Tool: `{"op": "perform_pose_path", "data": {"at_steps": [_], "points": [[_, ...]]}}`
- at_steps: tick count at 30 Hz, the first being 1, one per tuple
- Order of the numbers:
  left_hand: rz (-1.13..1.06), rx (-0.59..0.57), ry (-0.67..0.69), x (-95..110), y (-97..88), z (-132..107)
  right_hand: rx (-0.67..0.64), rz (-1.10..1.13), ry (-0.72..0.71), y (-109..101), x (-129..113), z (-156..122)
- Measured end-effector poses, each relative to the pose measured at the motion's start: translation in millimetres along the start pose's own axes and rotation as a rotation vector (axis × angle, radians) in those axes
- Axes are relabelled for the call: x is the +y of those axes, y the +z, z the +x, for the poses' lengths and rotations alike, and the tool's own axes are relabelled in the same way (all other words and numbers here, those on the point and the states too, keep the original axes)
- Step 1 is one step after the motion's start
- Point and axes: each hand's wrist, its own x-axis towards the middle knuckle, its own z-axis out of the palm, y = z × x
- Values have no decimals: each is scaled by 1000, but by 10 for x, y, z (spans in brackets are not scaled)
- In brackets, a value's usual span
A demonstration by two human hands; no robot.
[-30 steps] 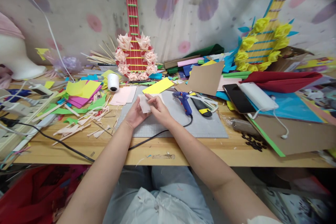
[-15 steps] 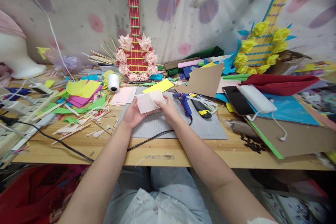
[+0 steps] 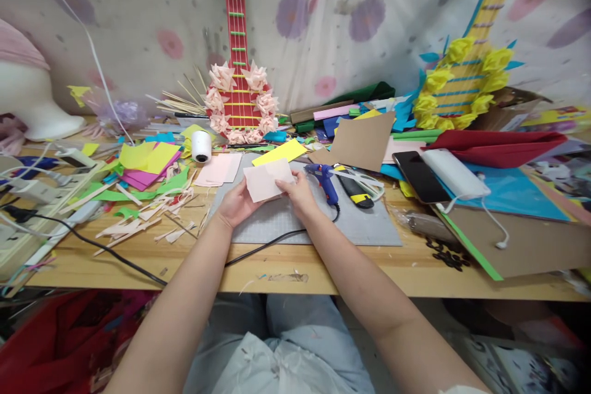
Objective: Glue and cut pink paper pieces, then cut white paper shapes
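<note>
Both hands hold a pale pink sheet of paper (image 3: 266, 181) above the grey cutting mat (image 3: 360, 231). My left hand (image 3: 235, 204) supports its left side from below, the fingers partly hidden behind it. At the right edge, my right hand (image 3: 298, 192) pinches the sheet with the thumb on top. A blue glue gun (image 3: 327, 184) lies just right of my right hand, beside a black and yellow utility knife (image 3: 353, 188) and scissors (image 3: 372, 183). More pale pink paper (image 3: 217, 170) lies left of the mat, and a yellow sheet (image 3: 280, 152) is behind the held one.
Behind stand a red paper guitar (image 3: 240, 98) with pink flowers and a yellow guitar (image 3: 462, 89). Paper scraps (image 3: 138, 221) and a power strip (image 3: 50, 209) cover the left. A phone (image 3: 420, 177) and power bank (image 3: 455, 173) lie right. A black cord (image 3: 263, 247) crosses the mat's front.
The held pink paper has turned slightly and shifted a little to the right, with the right hand's grip at its edge adjusted. The view has moved slightly; the other things lie as before.
</note>
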Motion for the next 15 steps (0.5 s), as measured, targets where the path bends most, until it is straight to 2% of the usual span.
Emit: {"op": "perform_pose_path", "data": {"at_steps": [2,4,7,9,10,12,15], "points": [[12,-10,4,-2,-8,2,-6,-34,-20,-6,11,10],[30,-18,15,0,-17,8,50,-145,-136,-18,-3,-9],[63,47,80,4,-46,31,129,-435,-531,-27,-76,-119],[79,114,145,5,-76,52,28,-625,-796,-14,-131,-220],[88,139,172,4,-92,61,-30,-698,-882,-1,-150,-266],[116,169,211,-1,-120,77,-89,-797,-959,37,-161,-327],[161,192,260,-14,-139,93,-86,-856,-969,99,-125,-338]]}}
